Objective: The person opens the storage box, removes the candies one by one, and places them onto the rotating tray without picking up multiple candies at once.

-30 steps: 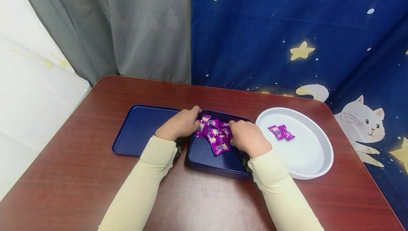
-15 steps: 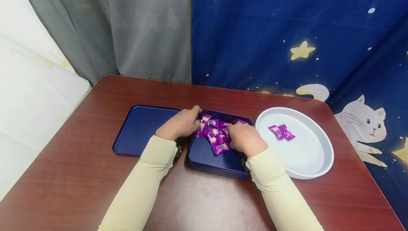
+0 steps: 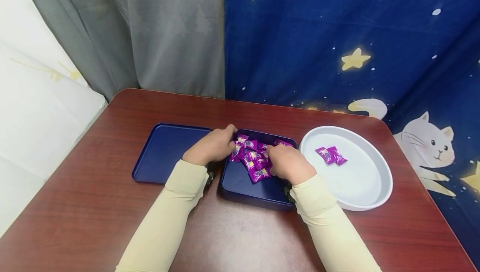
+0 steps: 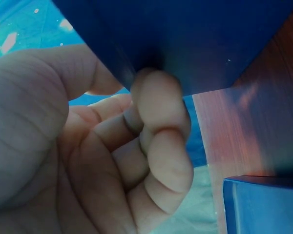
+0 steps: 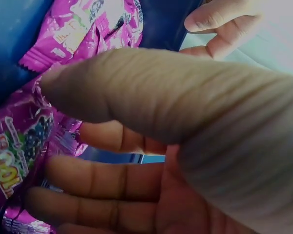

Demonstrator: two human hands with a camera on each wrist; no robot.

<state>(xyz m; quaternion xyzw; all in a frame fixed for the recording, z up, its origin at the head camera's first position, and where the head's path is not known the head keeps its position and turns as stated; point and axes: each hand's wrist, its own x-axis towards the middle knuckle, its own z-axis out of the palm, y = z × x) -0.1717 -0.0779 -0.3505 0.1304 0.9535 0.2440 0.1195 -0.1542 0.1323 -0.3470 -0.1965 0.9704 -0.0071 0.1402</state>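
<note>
Centre of the head frame, the left hand (image 3: 211,145) grips the left wall of the navy box (image 3: 255,193) between thumb and curled fingers. The right hand (image 3: 292,163) is at the box's right side, fingers touching the purple candies (image 3: 258,175) clustered inside; whether they pinch one cannot be told. On the desk (image 3: 75,197), right of centre, a white dish (image 3: 369,180) holds two purple packets (image 3: 331,155).

Letters "OOL" on purple wrapper (image 5: 17,151)
</note>
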